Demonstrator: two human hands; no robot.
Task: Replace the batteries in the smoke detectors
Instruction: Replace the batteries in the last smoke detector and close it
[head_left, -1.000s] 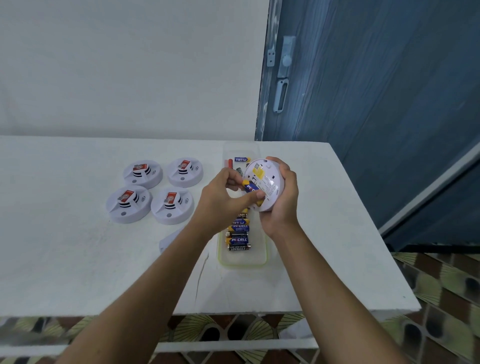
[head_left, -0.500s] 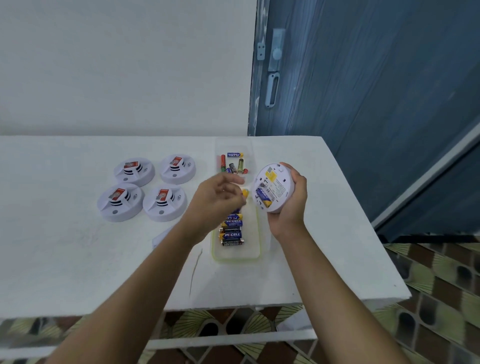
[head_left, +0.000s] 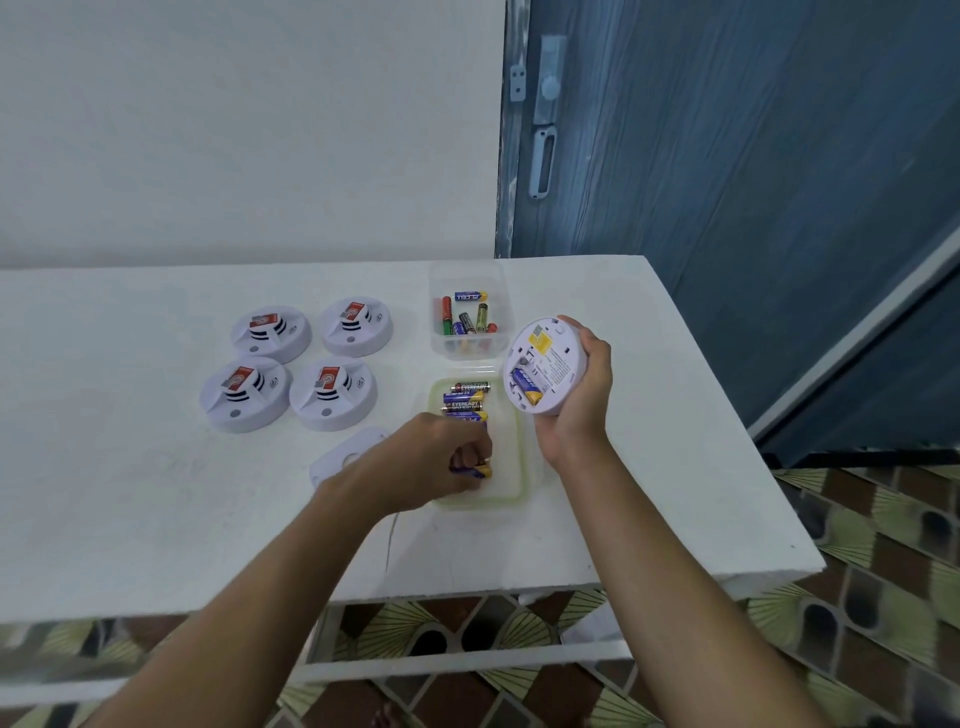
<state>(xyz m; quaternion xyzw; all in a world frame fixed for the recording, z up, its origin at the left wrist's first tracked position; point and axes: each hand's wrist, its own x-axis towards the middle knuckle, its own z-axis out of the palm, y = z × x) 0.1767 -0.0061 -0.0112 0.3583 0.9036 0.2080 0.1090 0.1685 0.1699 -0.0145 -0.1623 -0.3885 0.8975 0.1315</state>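
Left hand (head_left: 431, 457): battery (head_left: 478, 472); right hand (head_left: 576, 410): detector (head_left: 545, 364)

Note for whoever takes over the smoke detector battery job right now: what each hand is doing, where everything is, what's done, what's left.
Left hand: pinches a battery in the near tray.
Right hand: holds the open detector above the table, back showing.
Four other detectors lie at the left, a loose cover plate near them. The far container holds mixed batteries.
Done: one fitted cell is in the compartment.
Left: probably fit the pinched battery and close the back. I cannot tell whether the other four are done.
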